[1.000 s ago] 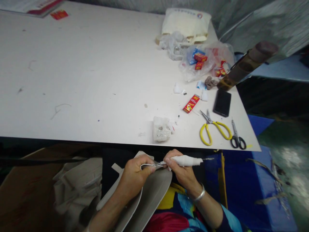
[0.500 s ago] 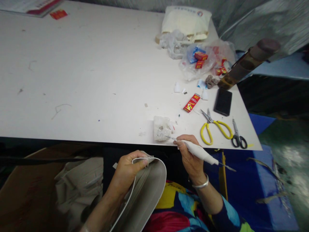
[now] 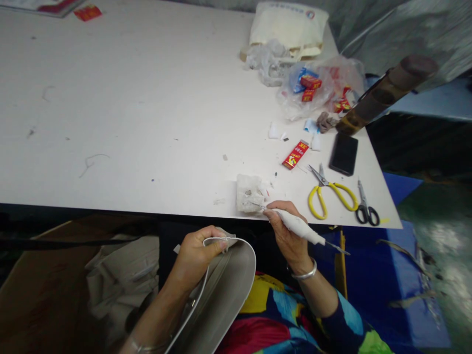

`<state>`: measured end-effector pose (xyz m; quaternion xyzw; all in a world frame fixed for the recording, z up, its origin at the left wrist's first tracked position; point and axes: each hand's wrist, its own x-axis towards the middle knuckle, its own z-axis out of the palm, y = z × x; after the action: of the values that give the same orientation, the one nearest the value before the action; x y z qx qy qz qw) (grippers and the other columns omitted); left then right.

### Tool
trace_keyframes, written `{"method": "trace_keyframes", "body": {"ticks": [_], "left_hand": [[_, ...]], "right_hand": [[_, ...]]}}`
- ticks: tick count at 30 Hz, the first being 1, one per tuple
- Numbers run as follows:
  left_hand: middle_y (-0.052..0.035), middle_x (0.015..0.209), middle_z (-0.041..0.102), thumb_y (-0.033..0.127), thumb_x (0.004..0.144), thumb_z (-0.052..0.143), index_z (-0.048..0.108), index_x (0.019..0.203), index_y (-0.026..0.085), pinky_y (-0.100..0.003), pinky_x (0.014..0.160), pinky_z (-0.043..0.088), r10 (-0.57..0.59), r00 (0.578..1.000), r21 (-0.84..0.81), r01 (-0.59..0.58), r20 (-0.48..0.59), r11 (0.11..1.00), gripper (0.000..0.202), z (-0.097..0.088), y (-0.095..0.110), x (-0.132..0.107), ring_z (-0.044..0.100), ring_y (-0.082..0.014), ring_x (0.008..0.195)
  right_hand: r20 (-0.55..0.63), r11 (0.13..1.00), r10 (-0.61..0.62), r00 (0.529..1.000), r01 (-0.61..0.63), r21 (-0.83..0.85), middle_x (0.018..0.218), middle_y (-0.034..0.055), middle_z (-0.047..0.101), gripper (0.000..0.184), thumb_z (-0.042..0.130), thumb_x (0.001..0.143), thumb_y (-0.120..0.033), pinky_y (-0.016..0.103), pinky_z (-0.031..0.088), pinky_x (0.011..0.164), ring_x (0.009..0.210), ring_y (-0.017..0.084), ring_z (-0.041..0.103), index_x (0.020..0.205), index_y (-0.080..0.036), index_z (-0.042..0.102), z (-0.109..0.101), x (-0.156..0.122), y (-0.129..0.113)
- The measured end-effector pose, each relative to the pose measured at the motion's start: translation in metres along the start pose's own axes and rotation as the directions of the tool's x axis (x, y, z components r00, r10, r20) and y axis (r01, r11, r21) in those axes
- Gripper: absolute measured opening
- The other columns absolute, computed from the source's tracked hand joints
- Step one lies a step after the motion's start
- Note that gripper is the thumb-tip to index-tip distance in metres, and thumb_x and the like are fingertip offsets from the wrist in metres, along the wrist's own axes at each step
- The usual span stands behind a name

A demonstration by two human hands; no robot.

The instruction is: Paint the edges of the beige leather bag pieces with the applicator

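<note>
My left hand (image 3: 197, 253) is closed on the folded upper edge of a light grey, stiff sheet-like piece (image 3: 230, 282), which curves open below the table's front edge. It looks like a bag panel, but I cannot tell for sure. In my right hand (image 3: 289, 231) is a white-handled tool (image 3: 300, 227) with a thin metal tip at each end. The front tip touches or hovers over a whitish, wax-like block (image 3: 249, 191) at the table's edge; contact is hard to tell. That block has a dark pit and stains on its top.
Right of the block lie yellow-handled scissors (image 3: 334, 191), small black-handled scissors (image 3: 367, 211), a phone (image 3: 343, 154) and a red packet (image 3: 295, 154). A dark bottle (image 3: 383, 96), plastic bags (image 3: 320, 91) and a cream cloth bag (image 3: 289, 27) stand behind. Grey pieces (image 3: 125, 280) lie below left.
My right hand has moved slightly left and up, bringing the tool's tip further over the whitish block. My left hand keeps its hold on the grey piece. The view has shifted slightly.
</note>
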<state>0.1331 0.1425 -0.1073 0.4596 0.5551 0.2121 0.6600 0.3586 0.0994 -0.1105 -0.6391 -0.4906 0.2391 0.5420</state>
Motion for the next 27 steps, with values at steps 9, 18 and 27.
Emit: {"method": "trace_keyframes", "body": {"ticks": [9,18,27], "left_hand": [[-0.003,0.073,0.072,0.033,0.069,0.079,0.073,0.07,0.017,-0.03,0.072,0.048,0.009,1.0,0.028,-0.009,0.019,1.0,0.017,0.003,0.006,-0.001,0.061,-0.0184,0.071],[-0.0032,0.076,0.073,0.033,0.072,0.078,0.076,0.074,0.017,-0.031,0.074,0.048,-0.003,0.994,0.076,-0.005,0.111,0.997,0.016,0.003,0.003,0.0,0.063,-0.019,0.074],[-0.0051,0.085,0.075,0.031,0.074,0.078,0.078,0.078,0.017,-0.033,0.083,0.05,0.045,0.987,0.087,-0.059,0.154,0.994,0.015,0.001,0.0,0.0,0.066,-0.0209,0.083]], "right_hand": [[0.002,1.0,-0.01,1.0,0.01,0.005,0.089,0.0012,0.074,0.014,0.074,0.099,-0.037,0.032,0.055,0.077,0.079,0.018,0.068,0.097,-0.023,0.073,0.002,0.001,0.004],[0.369,0.943,0.132,0.92,-0.232,0.241,0.072,-0.0017,0.068,0.023,0.073,0.099,-0.043,0.027,0.049,0.061,0.064,0.014,0.062,0.09,-0.021,0.071,-0.001,-0.011,-0.003],[0.452,0.953,0.116,0.884,-0.227,0.2,0.074,-0.0017,0.065,0.022,0.072,0.098,-0.04,0.027,0.049,0.064,0.066,0.013,0.059,0.088,-0.021,0.07,0.005,-0.012,-0.007]]}}
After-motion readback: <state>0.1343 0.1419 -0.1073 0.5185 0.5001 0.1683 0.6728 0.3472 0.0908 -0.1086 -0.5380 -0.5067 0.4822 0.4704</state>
